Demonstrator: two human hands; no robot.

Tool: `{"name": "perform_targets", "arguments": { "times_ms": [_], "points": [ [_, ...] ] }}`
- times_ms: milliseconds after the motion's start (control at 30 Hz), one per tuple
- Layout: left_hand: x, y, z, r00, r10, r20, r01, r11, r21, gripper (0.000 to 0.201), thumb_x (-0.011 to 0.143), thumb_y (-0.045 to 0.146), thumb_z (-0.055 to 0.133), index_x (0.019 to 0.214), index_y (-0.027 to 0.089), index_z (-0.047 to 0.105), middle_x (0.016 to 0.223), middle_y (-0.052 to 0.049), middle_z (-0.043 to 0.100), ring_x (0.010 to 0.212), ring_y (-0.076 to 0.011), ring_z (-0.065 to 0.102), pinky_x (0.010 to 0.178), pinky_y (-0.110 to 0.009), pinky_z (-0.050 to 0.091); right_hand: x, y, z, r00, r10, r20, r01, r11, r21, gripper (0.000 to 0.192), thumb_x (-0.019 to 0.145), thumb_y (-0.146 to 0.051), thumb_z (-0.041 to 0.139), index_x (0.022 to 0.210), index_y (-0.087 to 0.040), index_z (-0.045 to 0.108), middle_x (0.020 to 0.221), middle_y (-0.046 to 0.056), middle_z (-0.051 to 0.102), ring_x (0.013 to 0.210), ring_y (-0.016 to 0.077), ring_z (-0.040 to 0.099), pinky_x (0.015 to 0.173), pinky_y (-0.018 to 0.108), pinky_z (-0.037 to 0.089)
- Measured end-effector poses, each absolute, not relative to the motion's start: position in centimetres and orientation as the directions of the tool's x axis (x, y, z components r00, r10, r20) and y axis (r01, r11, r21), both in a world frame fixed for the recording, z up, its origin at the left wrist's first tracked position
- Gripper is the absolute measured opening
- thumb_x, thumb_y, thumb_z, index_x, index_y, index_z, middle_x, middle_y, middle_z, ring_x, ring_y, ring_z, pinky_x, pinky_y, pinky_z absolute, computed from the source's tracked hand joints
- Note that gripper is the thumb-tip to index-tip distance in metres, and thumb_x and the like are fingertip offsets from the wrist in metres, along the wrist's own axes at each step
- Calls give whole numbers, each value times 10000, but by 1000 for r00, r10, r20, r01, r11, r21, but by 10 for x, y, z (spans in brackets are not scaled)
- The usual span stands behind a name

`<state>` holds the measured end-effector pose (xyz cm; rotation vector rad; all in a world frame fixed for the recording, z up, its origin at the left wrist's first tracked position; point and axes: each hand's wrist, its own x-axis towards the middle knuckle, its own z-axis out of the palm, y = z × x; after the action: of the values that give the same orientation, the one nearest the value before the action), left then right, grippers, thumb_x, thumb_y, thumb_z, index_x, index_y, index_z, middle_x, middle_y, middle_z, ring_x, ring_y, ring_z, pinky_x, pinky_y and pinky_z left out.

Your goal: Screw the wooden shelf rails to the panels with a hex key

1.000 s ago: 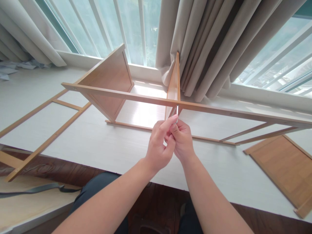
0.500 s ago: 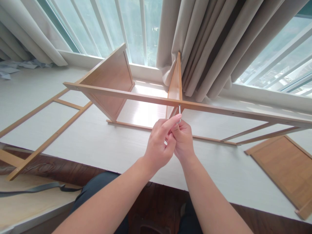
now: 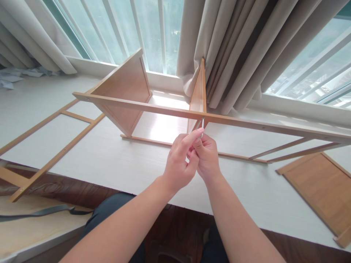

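Both hands meet at the middle, closed around a thin metal Allen key [image 3: 203,123]. Its tip touches the front rail of a wooden shelf frame [image 3: 164,109], where a shelf panel [image 3: 203,86] joins it. My left hand [image 3: 181,159] pinches the key near its bend, index finger stretched along it. My right hand [image 3: 207,155] grips close beside, thumb up against the left fingers. The key's lower end is mostly hidden by the fingers. Another shelf panel [image 3: 120,91] stands tilted in the frame at the left.
A separate wooden ladder-like frame [image 3: 64,149] lies at the left over the edge of the white surface [image 3: 109,164]. At the right is a loose wooden panel [image 3: 320,190]. Grey curtains [image 3: 233,47] hang behind. A board with a dark strap [image 3: 41,213] is at lower left.
Almost nothing differs. The whole view has shifted very slightly; both hands keep the same grip on the Allen key at the rail.
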<state>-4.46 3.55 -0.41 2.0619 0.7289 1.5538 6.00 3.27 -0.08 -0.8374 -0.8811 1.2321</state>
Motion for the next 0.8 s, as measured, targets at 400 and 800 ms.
{"name": "perform_targets", "arguments": {
  "times_ms": [400, 800],
  "points": [
    [-45, 38, -5, 229, 637, 736, 144, -770, 622, 522, 996, 129, 472, 1501, 262, 501, 1243, -96, 684, 1106, -218, 646, 883, -362, 566, 62, 35, 2, 105, 987, 125, -404, 157, -901, 534, 815, -599, 830, 632, -208, 515, 523, -64, 483, 510, 92, 390, 554, 263, 391],
    [-46, 41, 0, 252, 617, 746, 119, -785, 608, 524, 994, 104, 462, 1483, 281, 526, 1194, -76, 696, 1105, -217, 642, 952, -390, 553, 59, 33, -1, 141, 982, 125, -387, 170, -906, 493, 836, -608, 806, 675, -207, 569, 558, -56, 488, 532, 100, 416, 544, 263, 369]
  ]
}}
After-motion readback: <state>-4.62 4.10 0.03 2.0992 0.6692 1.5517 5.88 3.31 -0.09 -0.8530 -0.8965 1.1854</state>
